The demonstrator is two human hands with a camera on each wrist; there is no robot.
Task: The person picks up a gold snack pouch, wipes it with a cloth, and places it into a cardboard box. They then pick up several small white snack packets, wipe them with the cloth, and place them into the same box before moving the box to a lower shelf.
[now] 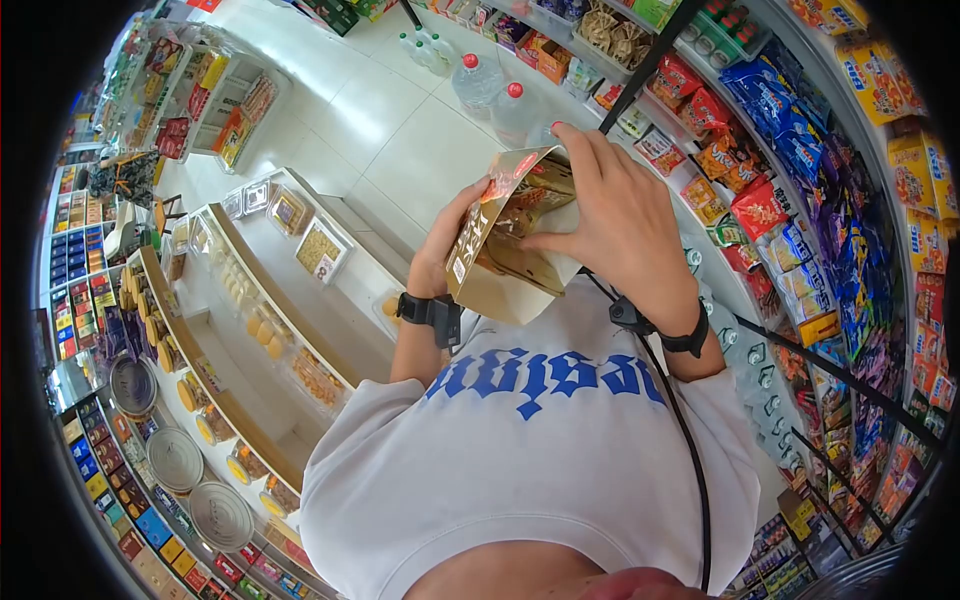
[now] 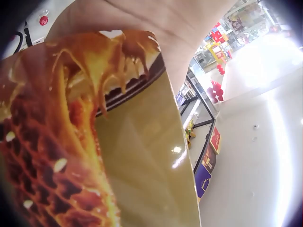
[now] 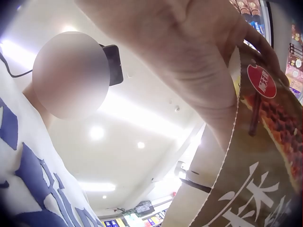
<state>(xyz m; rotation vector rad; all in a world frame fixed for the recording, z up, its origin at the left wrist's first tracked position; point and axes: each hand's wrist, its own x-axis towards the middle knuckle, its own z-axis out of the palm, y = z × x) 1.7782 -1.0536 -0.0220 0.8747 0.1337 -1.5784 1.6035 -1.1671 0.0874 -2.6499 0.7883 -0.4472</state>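
Bright ceiling lamps (image 3: 97,132) are seen overhead; glare is thrown at three o'clock in the left wrist view; heavy fisheye bending and black corners are shown.

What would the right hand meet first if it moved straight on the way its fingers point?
The gold snack bag, which the right hand grips at its top; behind it, probably the left hand.

Packet (image 1: 485,245): left hand (image 1: 432,262) at its left, right hand (image 1: 620,225) at its right | bottles (image 1: 480,82) on floor (image 1: 400,135) beyond it | worktop (image 1: 345,305) left of it | shelves (image 1: 800,130) right of it
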